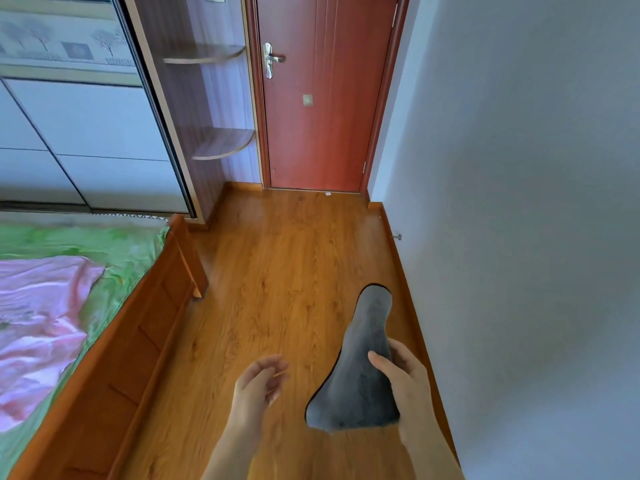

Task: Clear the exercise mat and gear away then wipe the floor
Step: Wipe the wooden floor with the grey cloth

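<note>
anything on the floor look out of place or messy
Only one small thing: a pale scrap lies on the wood floor right at the foot of the red door. No spill or damage shows. The right hand holds a grey cloth; the left hand holds nothing.

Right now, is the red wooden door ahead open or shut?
Shut. The red wooden door sits flush within its frame, no gap shows along either edge, and its metal lever handle lies level.
</note>
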Available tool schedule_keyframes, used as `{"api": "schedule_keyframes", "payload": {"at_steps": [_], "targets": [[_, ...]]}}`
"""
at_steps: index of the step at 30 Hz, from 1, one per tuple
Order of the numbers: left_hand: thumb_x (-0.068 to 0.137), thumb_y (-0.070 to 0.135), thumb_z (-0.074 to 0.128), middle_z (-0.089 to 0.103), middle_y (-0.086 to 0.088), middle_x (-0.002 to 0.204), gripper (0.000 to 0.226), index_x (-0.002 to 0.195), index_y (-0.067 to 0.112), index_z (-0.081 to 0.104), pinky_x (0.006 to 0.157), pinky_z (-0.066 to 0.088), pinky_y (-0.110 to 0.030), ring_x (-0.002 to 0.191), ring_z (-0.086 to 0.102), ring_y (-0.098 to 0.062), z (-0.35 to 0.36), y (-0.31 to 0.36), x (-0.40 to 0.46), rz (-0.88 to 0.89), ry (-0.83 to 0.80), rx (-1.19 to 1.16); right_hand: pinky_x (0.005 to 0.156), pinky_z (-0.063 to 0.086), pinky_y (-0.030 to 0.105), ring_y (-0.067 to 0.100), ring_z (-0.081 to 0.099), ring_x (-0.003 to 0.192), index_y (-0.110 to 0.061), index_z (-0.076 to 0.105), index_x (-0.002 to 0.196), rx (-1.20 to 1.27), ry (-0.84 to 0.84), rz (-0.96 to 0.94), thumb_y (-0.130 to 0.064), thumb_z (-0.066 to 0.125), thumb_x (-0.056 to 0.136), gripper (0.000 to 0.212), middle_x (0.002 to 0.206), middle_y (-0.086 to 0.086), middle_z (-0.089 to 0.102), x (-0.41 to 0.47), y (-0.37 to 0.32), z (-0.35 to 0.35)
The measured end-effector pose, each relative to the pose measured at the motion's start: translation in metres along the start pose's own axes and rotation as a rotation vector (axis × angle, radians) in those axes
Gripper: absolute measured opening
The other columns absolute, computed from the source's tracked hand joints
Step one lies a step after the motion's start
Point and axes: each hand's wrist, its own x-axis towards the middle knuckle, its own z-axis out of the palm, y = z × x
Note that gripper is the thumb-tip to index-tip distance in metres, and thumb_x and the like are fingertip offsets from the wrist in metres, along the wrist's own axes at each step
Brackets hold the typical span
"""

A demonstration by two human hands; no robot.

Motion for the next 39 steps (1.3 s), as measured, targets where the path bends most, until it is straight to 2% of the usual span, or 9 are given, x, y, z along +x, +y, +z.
{"api": "schedule_keyframes", "payload": {"at_steps": [4,12,20,25,36,39], "targets": [[0.097,0.001,0.038,0.068,-0.013,0.093,0.025,0.096,0.005,0.062,0.069,0.046,-0.030,0.081,0.062,-0.023,0.016,0.004,0.020,-0.017,0.041,0.002,0.073,0.049,0.027,0.013,0.061,0.090,-0.027,0.066,0.088,-0.015,-0.049,0.040,-0.014,0.067,0.084,0.013,0.091,-0.012,0.068,0.035,0.001,-0.001],[0.097,-0.002,0.037,0.066,-0.013,0.088,0.025,0.093,0.005,0.061,0.067,0.045,-0.028,0.077,0.060,-0.022,0.043,0.030,0.088,-0.028,0.110,-0.044,0.070,0.049,0.024,0.013,0.063,0.087,-0.025,0.067,0.088,-0.041,-0.123,0.071,-0.013,0.067,0.083,0.013,0.084,-0.013,0.069,0.122,-0.008,0.021],[0.096,-0.001,0.039,0.067,-0.011,0.092,0.025,0.096,0.007,0.062,0.071,0.046,-0.029,0.083,0.061,-0.021,0.095,0.094,0.194,0.073,0.103,-0.113,0.072,0.049,0.026,0.011,0.061,0.088,-0.027,0.066,0.086,-0.090,-0.162,0.022,-0.013,0.067,0.083,0.014,0.087,-0.012,0.068,0.243,-0.062,0.045],[0.095,-0.002,0.040,0.067,-0.011,0.090,0.023,0.096,0.005,0.062,0.067,0.045,-0.027,0.082,0.062,-0.021,0.128,0.125,0.237,0.096,0.068,-0.131,0.069,0.048,0.025,0.011,0.061,0.087,-0.027,0.066,0.087,-0.072,-0.167,0.014,-0.013,0.067,0.083,0.014,0.088,-0.012,0.067,0.300,-0.083,0.057],[0.095,-0.002,0.039,0.068,-0.009,0.089,0.025,0.097,0.005,0.062,0.065,0.043,-0.027,0.079,0.062,-0.020,0.176,0.152,0.306,0.087,0.139,-0.110,0.071,0.049,0.029,0.015,0.061,0.089,-0.025,0.066,0.088,-0.069,-0.273,0.101,-0.014,0.067,0.083,0.011,0.089,-0.007,0.068,0.410,-0.098,0.076],[0.095,-0.001,0.041,0.069,-0.008,0.093,0.023,0.098,0.006,0.062,0.064,0.044,-0.024,0.080,0.063,-0.018,0.198,0.152,0.333,0.104,0.146,-0.024,0.070,0.050,0.030,0.017,0.061,0.087,-0.023,0.065,0.089,-0.072,-0.307,0.152,-0.014,0.066,0.084,0.010,0.092,-0.001,0.068,0.456,-0.104,0.078]]}}
